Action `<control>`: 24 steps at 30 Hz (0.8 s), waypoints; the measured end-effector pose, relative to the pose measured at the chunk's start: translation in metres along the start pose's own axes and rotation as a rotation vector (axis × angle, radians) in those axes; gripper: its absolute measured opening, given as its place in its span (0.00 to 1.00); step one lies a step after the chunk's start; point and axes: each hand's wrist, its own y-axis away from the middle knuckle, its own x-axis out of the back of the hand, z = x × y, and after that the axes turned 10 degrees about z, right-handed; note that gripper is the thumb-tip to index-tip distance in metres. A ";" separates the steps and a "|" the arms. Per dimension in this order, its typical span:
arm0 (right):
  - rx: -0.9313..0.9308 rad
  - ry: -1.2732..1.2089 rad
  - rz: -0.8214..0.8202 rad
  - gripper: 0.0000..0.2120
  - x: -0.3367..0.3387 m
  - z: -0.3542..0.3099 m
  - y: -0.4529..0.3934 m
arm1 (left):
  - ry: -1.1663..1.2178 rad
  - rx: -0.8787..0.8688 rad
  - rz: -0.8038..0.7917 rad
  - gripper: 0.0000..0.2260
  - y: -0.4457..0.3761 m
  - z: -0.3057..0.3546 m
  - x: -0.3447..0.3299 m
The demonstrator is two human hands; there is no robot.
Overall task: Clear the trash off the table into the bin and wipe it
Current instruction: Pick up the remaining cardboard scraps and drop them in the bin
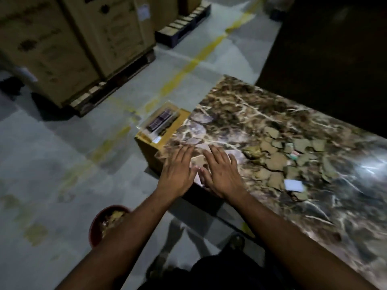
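Note:
A dark marble-patterned table (261, 105) runs from the middle to the right. Several torn cardboard scraps (274, 162) lie spread across its middle, with a small white paper (294, 185) and a crumpled wrapper (254, 151) among them. My left hand (178, 172) and my right hand (222, 172) lie flat, fingers spread, side by side at the table's near left corner, over pale scraps (196, 162) there. A red bin (95, 227) with scraps inside stands on the floor at lower left, partly behind my left forearm.
A yellow box (146, 143) with a clear plastic case (161, 120) on top stands against the table's left end. Large cardboard cartons (73, 45) on pallets fill the upper left. The grey floor has a yellow line (188, 68). My feet show below.

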 end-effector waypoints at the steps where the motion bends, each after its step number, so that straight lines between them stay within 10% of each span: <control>1: -0.024 0.005 0.015 0.28 0.006 0.027 0.005 | 0.016 -0.012 -0.023 0.27 -0.012 0.021 -0.015; 12: -0.486 0.055 0.054 0.28 0.059 0.235 0.064 | -0.029 -0.308 -0.304 0.30 -0.073 0.187 -0.143; 19: -0.801 -0.216 -0.210 0.56 0.067 0.272 0.112 | -0.238 -0.301 -0.497 0.41 -0.075 0.209 -0.174; 24: -0.912 -0.343 0.007 0.40 0.039 0.261 0.100 | -0.115 -0.416 -0.429 0.27 -0.080 0.218 -0.190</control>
